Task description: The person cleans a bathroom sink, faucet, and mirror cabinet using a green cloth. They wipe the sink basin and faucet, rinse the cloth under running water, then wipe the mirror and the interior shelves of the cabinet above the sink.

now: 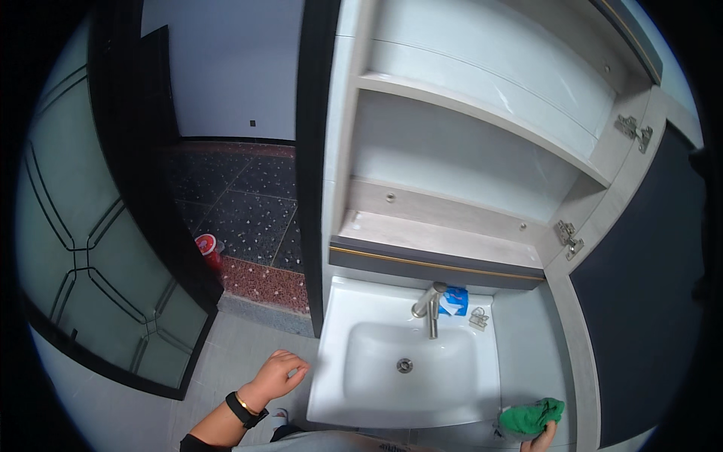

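Observation:
My left hand [278, 374] hovers beside the left edge of a white ceramic washbasin [326, 361]. Its fingers curl loosely towards the thumb, and no object shows in them. A black band and a gold-coloured bracelet circle that wrist. At the lower right, my right hand [541, 439] holds a crumpled green cloth [528, 419] with a greyish part hanging below it, just off the basin's right front corner. Most of the right hand is hidden by the cloth or cut off by the frame. Above the basin, a wall cabinet [440, 237] shows bare shelves.
A metal faucet [432, 308], a blue packet of wipes or tissues [455, 301] and a small metal or clear fitting [479, 319] stand on the basin's back ledge. The cabinet door [638, 294] swings out at right. A red tub [209, 248] stands beyond the doorway, near a glass-panelled door [113, 271].

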Tool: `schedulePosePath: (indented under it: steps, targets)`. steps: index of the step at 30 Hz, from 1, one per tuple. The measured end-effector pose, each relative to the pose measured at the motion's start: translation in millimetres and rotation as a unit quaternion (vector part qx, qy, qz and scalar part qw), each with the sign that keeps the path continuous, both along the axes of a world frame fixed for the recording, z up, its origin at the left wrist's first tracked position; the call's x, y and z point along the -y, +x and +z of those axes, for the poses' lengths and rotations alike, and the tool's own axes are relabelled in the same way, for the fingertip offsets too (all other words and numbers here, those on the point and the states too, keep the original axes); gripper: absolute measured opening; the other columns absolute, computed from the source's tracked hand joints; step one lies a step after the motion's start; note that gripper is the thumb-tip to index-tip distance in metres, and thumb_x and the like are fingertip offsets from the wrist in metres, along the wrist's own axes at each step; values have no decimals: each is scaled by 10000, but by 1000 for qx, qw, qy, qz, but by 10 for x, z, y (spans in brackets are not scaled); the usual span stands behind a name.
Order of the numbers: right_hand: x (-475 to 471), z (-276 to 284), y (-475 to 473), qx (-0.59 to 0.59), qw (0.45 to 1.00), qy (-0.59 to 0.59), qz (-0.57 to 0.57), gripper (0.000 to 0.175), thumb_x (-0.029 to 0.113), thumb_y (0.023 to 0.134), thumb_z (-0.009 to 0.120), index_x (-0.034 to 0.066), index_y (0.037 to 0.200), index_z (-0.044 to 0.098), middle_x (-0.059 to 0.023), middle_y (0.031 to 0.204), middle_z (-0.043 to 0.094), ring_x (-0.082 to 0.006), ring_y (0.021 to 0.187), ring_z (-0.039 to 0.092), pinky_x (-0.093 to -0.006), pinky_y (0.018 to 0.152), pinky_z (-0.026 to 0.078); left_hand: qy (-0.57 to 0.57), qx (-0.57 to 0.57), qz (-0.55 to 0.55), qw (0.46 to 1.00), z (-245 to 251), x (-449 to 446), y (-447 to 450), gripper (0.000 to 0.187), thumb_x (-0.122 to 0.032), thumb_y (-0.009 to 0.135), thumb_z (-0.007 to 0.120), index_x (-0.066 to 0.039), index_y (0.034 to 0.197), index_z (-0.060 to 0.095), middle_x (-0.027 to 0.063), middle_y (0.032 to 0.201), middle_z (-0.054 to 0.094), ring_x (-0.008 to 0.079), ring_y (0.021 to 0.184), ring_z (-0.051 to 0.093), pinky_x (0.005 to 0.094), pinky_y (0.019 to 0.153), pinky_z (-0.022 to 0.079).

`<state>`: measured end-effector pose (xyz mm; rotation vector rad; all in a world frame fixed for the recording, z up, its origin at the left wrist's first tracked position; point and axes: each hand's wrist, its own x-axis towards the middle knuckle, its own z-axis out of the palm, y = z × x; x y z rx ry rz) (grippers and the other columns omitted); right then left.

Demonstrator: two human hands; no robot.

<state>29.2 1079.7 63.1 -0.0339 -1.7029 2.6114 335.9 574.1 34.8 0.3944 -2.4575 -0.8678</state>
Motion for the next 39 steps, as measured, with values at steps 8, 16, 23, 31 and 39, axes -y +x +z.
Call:
schedulePosePath:
  steps: [8, 16, 23, 31, 39]
  targets:
    - [2457, 772, 927, -106, 986, -40, 122, 341, 110, 901, 509, 41, 1234, 488, -103, 1124, 579, -239, 1013, 588, -398, 886, 505, 18, -25, 59, 998, -214, 1258, 1395, 60, -111, 816, 644, -55, 835, 654, 96, 789, 654, 296, 760, 614, 392, 782, 456]
    - [5495, 2874, 1235, -384, 893, -24, 232, 404, -10, 872, 480, 77, 1241, 341, -115, 1041, 522, -211, 868, 569, -376, 733, 520, 35, -43, 176, 983, -333, 2082, 2687, 26, -36, 789, 654, -31, 764, 652, 112, 737, 657, 273, 709, 622, 357, 667, 467]
    - [7178, 4674, 763, -572, 776, 107, -241, 471, 26, 772, 566, -19, 1200, 373, -267, 1168, 459, -432, 1052, 498, -455, 934, 431, 110, 32, 252, 961, -405, 2142, 3313, 193, -167, 905, 601, 17, 933, 652, 153, 908, 661, 228, 876, 624, 343, 797, 485]
    - [7664, 3188, 451, -492, 813, 116, -289, 561, 51, 747, 680, -12, 1242, 422, -241, 1193, 485, -417, 1150, 452, -474, 996, 359, 214, -14, 308, 927, -532, 2179, 3704, 178, -131, 948, 557, 1, 1018, 653, 138, 936, 661, 257, 884, 636, 340, 801, 494]
    - [7465, 277, 664, -392, 874, 213, -192, 611, -30, 675, 685, 2, 1221, 411, -249, 1192, 465, -446, 1155, 426, -505, 1009, 335, 177, 47, 249, 951, -65, 2493, 2905, 180, -166, 900, 624, 4, 948, 658, 145, 917, 664, 245, 873, 629, 335, 812, 486]
